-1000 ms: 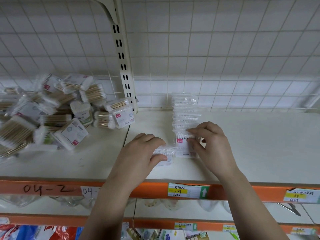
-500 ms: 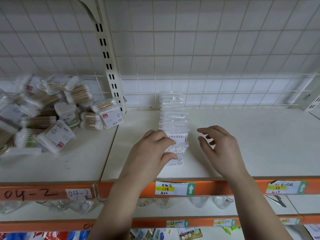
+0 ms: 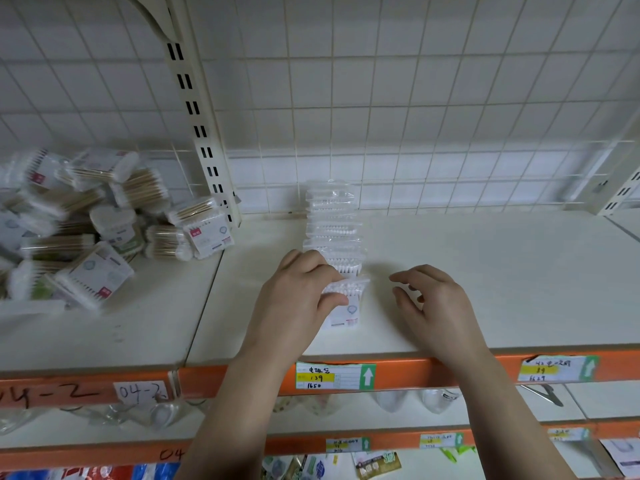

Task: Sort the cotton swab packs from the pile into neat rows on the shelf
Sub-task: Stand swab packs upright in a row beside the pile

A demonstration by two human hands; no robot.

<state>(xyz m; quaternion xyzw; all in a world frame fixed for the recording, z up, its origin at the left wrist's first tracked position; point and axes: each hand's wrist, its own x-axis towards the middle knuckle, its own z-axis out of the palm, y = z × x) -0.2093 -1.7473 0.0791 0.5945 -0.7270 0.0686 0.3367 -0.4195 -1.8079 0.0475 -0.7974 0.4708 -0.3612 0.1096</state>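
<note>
Clear-plastic pack of white cotton swabs (image 3: 348, 308) is sitting at the front of the row of matching packs (image 3: 332, 220), centre frame, on the cream shelf (image 3: 502, 271). The left hand (image 3: 294, 303) is pinching its left edge, grip clamped on it. The right hand (image 3: 436, 306) is hovering just beside, grip apart and empty. Seemingly the pack is being squared up; the next move is probably calling for a reach to the jumbled pile of swab packs (image 3: 86, 230) at middle left.

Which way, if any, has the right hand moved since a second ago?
Yes. The right hand has drawn off rightward: it was touching the row of packs, and now hovers beside it, holding nothing.
</note>
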